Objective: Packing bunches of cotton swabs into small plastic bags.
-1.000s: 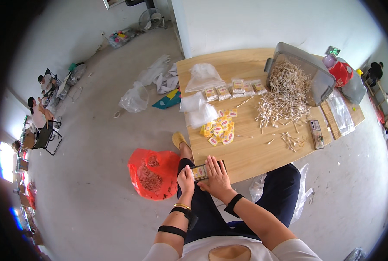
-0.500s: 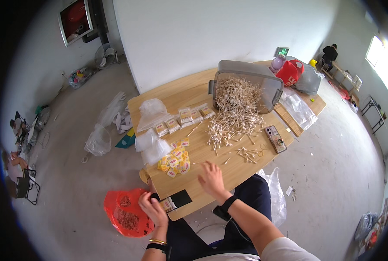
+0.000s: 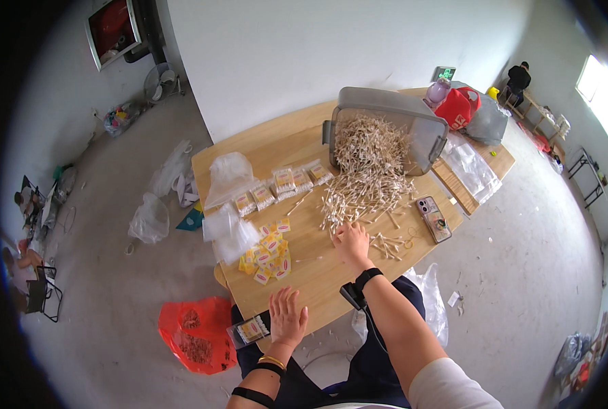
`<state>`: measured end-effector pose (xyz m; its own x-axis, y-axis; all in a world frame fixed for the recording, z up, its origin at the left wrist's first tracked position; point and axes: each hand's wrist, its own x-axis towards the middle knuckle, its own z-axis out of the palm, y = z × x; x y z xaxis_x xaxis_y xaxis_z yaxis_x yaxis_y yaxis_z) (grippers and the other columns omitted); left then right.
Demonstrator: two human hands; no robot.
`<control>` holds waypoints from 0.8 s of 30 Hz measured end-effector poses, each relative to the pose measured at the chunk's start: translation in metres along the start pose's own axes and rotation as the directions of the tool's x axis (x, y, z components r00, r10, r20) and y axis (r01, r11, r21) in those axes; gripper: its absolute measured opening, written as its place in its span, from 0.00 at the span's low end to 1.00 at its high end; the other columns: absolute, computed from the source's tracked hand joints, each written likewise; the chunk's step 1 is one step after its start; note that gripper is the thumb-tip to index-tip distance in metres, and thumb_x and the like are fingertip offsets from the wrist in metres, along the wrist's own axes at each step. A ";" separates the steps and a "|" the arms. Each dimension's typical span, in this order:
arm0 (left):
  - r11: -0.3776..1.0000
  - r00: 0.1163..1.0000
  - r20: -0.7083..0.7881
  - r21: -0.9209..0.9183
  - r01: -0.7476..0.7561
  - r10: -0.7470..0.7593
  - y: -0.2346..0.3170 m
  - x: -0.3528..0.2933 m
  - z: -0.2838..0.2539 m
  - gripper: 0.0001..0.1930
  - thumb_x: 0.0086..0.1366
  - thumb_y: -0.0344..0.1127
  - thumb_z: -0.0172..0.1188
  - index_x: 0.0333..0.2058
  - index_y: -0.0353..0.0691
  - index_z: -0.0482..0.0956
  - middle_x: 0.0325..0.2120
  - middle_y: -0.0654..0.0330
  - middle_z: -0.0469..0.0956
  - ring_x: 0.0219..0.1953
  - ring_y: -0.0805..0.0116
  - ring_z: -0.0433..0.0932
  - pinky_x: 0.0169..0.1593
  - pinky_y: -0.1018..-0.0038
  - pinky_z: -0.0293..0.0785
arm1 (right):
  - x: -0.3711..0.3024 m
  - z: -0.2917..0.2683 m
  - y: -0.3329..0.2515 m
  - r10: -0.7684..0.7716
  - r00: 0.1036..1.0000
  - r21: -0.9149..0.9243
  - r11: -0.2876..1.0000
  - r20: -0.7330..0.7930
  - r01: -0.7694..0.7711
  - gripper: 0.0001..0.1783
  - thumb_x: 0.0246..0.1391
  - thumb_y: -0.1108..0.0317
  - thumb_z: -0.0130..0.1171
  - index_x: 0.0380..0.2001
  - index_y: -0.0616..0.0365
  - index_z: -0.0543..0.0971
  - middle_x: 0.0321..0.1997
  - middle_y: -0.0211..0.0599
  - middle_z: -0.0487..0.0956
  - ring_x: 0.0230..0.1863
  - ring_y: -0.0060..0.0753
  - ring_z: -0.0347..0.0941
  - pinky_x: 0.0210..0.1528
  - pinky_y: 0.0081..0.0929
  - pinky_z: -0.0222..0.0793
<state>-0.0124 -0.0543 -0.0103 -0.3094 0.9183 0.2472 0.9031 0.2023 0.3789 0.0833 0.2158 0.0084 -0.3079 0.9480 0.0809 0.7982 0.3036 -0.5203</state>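
Observation:
A large heap of cotton swabs [image 3: 358,187] spills onto the table from a grey translucent bin [image 3: 427,140] lying on its side. My right hand [image 3: 352,245] is at the heap's near edge, its fingers bent and somewhat apart over the swabs. I see nothing clearly held in it. My left hand [image 3: 288,319] is open with fingers stretched out, near the table's front edge. Beside it, a clear packet of swabs [image 3: 252,330] lies at the table's corner, partly past the edge. Small yellow-and-white cards [image 3: 268,255] are piled beyond my left hand.
Several filled swab packets [image 3: 283,180] line up left of the heap, near clear plastic bags [image 3: 230,233]. A phone [image 3: 433,219] lies at the right beside loose swabs [image 3: 389,245]. A red plastic bag [image 3: 198,334] sits below the table's left corner. Another person [image 3: 519,77] sits far right.
My right hand has moved forward and right to the swab heap. My left hand has let go of the packet at the corner and moved right, opening out. The view has shifted slightly.

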 end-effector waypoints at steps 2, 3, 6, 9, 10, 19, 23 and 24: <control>1.000 1.000 0.022 0.005 -0.009 0.009 0.003 0.003 0.000 0.27 0.66 0.43 0.57 0.61 0.39 0.64 0.63 0.50 0.64 0.69 0.50 0.59 0.74 0.47 0.47 | 0.003 0.011 0.003 -0.043 0.998 -0.013 0.999 -0.045 0.043 0.09 0.48 0.62 0.66 0.34 0.48 0.81 0.46 0.38 0.77 0.54 0.46 0.71 0.56 0.43 0.65; 1.000 1.000 0.026 0.005 -0.006 0.006 0.004 0.003 0.000 0.27 0.66 0.43 0.57 0.61 0.39 0.64 0.63 0.50 0.64 0.69 0.50 0.59 0.74 0.47 0.47 | 0.002 0.014 0.002 -0.088 0.992 -0.030 0.996 -0.092 0.086 0.09 0.46 0.64 0.65 0.33 0.48 0.81 0.45 0.39 0.77 0.53 0.46 0.72 0.55 0.43 0.66; 1.000 0.999 0.030 0.013 -0.020 0.019 0.006 0.005 0.000 0.26 0.65 0.43 0.58 0.59 0.39 0.66 0.61 0.51 0.65 0.68 0.50 0.60 0.74 0.47 0.49 | -0.001 0.022 -0.001 -0.057 0.996 -0.060 0.997 -0.065 0.053 0.07 0.47 0.61 0.67 0.30 0.49 0.84 0.44 0.37 0.79 0.53 0.44 0.73 0.56 0.43 0.65; 1.000 1.000 0.024 0.015 0.000 0.000 0.001 0.001 -0.005 0.26 0.64 0.42 0.59 0.58 0.39 0.67 0.60 0.51 0.65 0.67 0.50 0.61 0.74 0.47 0.50 | -0.021 0.012 -0.012 -0.016 0.996 -0.062 0.998 0.089 0.021 0.06 0.47 0.63 0.66 0.28 0.51 0.84 0.38 0.36 0.80 0.51 0.43 0.74 0.55 0.43 0.66; 1.000 1.000 0.024 0.018 -0.004 0.004 0.003 0.002 -0.006 0.26 0.64 0.42 0.59 0.58 0.39 0.67 0.60 0.52 0.65 0.67 0.50 0.61 0.74 0.48 0.50 | -0.024 0.011 -0.005 -0.016 0.996 -0.064 0.998 0.093 0.022 0.06 0.47 0.63 0.66 0.28 0.51 0.84 0.38 0.36 0.80 0.51 0.43 0.74 0.55 0.43 0.66; 1.000 1.000 0.011 0.008 -0.009 0.009 0.006 0.005 -0.007 0.26 0.64 0.41 0.59 0.58 0.39 0.67 0.60 0.52 0.66 0.66 0.50 0.61 0.73 0.49 0.52 | -0.054 -0.027 0.026 -0.045 0.978 0.531 0.844 0.206 -0.073 0.08 0.49 0.71 0.67 0.31 0.63 0.81 0.28 0.40 0.83 0.29 0.31 0.80 0.34 0.27 0.74; 1.000 1.000 0.029 0.026 0.000 -0.001 0.006 0.005 -0.007 0.25 0.64 0.41 0.58 0.57 0.39 0.68 0.60 0.52 0.66 0.67 0.51 0.62 0.73 0.49 0.52 | -0.089 -0.030 0.023 -0.113 0.982 0.587 0.810 0.149 0.004 0.07 0.51 0.72 0.66 0.32 0.64 0.81 0.27 0.38 0.83 0.30 0.27 0.80 0.35 0.26 0.75; 1.000 1.000 0.031 0.023 0.002 -0.003 0.006 0.005 -0.008 0.25 0.64 0.41 0.58 0.57 0.39 0.68 0.60 0.52 0.66 0.67 0.51 0.62 0.73 0.49 0.52 | -0.097 -0.032 0.021 -0.105 0.983 0.536 0.844 0.153 0.006 0.06 0.50 0.72 0.66 0.31 0.63 0.81 0.27 0.40 0.83 0.29 0.32 0.80 0.35 0.28 0.75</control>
<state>-0.0111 -0.0512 -0.0002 -0.3025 0.9277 0.2187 0.9091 0.2118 0.3587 0.1467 0.1334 0.0165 -0.4654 0.8851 0.0034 0.3947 0.2110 -0.8943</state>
